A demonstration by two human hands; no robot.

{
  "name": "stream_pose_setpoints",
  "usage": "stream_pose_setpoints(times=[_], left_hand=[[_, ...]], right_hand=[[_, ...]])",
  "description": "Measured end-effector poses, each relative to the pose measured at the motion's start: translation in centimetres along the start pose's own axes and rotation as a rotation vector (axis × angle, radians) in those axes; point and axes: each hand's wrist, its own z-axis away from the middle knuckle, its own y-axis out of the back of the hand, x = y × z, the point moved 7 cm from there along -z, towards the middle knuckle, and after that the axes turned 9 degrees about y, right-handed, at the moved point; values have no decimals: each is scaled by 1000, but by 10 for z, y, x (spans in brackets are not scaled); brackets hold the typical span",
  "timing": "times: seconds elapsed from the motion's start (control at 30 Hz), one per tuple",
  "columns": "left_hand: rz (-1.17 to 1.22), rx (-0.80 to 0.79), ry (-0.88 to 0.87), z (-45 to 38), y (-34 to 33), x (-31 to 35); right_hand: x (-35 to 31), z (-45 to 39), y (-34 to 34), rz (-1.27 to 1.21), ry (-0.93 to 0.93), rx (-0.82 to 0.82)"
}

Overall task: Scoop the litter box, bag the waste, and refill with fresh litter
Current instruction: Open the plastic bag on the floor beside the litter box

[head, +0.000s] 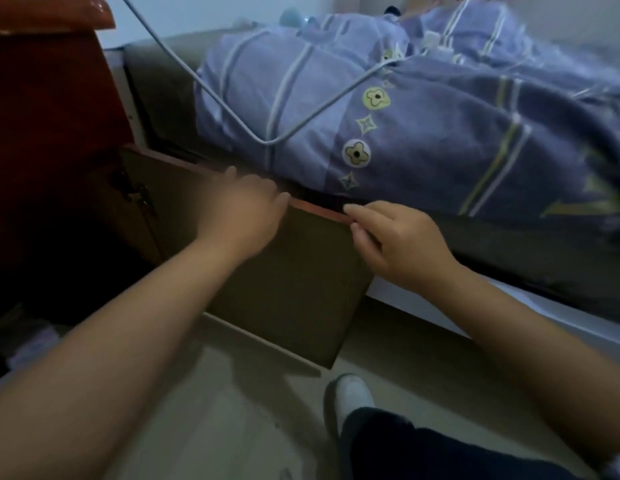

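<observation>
No litter box, scoop, bag or litter shows in the head view. A brown cabinet door (pixel 294 282) stands swung open beside the bed. My left hand (pixel 242 213) lies over the door's top edge, fingers curled on it and blurred. My right hand (pixel 402 244) holds the door's outer top corner, with the index finger along the edge. The inside of the cabinet at the left is dark and its contents cannot be made out.
A red-brown bedside cabinet (pixel 52 116) fills the left. A bed with a purple patterned quilt (pixel 422 116) runs along the right, and a white cable (pixel 184 60) hangs across it. My white shoe (pixel 351 393) stands on the pale floor (pixel 215 410) below the door.
</observation>
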Motion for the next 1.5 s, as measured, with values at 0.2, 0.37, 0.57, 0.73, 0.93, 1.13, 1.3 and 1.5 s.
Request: stream_pose_setpoints(times=[0.2,0.37,0.57,0.73,0.93,1.13,1.3,1.5], left_hand=[[146,-66,97,33,16,-15],[135,-120,181,67,31,-40],[173,-231,283,116,51,-96],[125,-258,457,154,73,-174],[-353,-150,544,182,86,-222],[-438,225,438,207,87,-245],[-540,114,595,244,87,-290],[-626,-35,860,356,140,-359]], right_hand=[[-15,-23,2,-173,-41,65],[-53,-56,-26,-178,58,49],[-120,-100,-74,-175,390,-8],[-203,-129,-104,-279,587,-75],[-250,-158,-126,-258,502,28],[-276,-162,-126,-135,360,54],[-354,-147,-123,-326,467,112],[-445,-149,-91,-488,517,-19]])
